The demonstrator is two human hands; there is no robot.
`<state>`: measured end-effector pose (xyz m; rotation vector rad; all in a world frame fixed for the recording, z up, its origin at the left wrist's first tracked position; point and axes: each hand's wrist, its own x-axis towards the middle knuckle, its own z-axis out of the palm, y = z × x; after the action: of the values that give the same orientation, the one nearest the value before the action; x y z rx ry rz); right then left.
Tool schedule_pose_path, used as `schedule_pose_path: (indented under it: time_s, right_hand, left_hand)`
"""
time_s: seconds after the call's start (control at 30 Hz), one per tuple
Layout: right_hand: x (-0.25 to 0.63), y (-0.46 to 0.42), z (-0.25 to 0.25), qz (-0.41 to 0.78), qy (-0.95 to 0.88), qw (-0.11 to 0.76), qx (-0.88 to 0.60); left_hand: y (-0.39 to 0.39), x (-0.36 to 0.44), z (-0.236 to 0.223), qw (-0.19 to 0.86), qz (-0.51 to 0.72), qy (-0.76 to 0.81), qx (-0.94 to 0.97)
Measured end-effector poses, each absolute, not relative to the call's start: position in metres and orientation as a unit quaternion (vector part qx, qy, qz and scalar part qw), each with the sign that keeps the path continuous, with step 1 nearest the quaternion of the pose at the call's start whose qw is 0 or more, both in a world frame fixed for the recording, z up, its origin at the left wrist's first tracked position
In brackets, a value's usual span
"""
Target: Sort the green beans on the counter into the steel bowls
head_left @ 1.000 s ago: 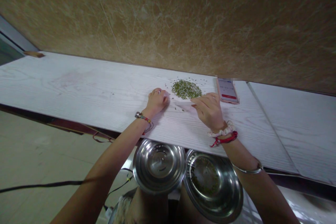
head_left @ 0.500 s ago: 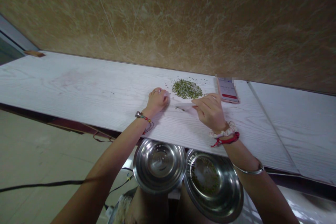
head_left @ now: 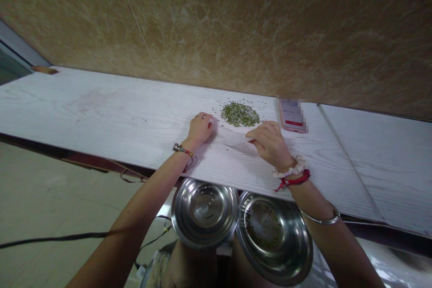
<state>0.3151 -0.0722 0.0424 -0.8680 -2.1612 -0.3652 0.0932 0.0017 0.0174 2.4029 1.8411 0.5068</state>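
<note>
A loose pile of small green beans (head_left: 240, 114) lies on the white wood-grain counter (head_left: 111, 117), with stray ones around its edge. My left hand (head_left: 200, 127) rests curled on the counter, left of the pile; whatever its fingers may hold is hidden. Between the thumb and fingers of my right hand (head_left: 268, 142), at the pile's near right, is a thin whitish sheet (head_left: 236, 138), like a card or paper. It slants down to the left onto the counter. A single dark bean (head_left: 227, 149) lies just in front of the sheet.
Two steel bowls stand below the counter's front edge: the left bowl (head_left: 178, 229) looks bare inside, and the right bowl (head_left: 297, 252) has green bits on its bottom. Behind my right hand lies a phone (head_left: 292, 117). A marbled wall (head_left: 209, 22) rises behind. Black cables (head_left: 54, 237) run at lower left.
The sheet in my right hand has tilted and swung lower toward me, over where a few beans lay before. My left hand has shifted very slightly left.
</note>
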Motion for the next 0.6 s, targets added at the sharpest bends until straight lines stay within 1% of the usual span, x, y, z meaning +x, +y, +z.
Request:
schedule_pose_path:
  time_s: [0.13,0.3,0.6]
  right_hand:
    - [0.321,-0.074,0.045,-0.110,-0.852,0.368,-0.355]
    - [0.319,-0.074,0.046,-0.097,-0.850,0.387,-0.344]
    - [0.322,-0.077,0.054,-0.036,-0.874,0.335,-0.349]
  left_hand:
    - [0.001,0.093,0.017,0.027,0.170,0.594,0.786]
    - [0.001,0.093,0.015,0.028,0.167,0.596,0.785]
    - [0.001,0.093,0.014,0.032,0.177,0.599,0.780]
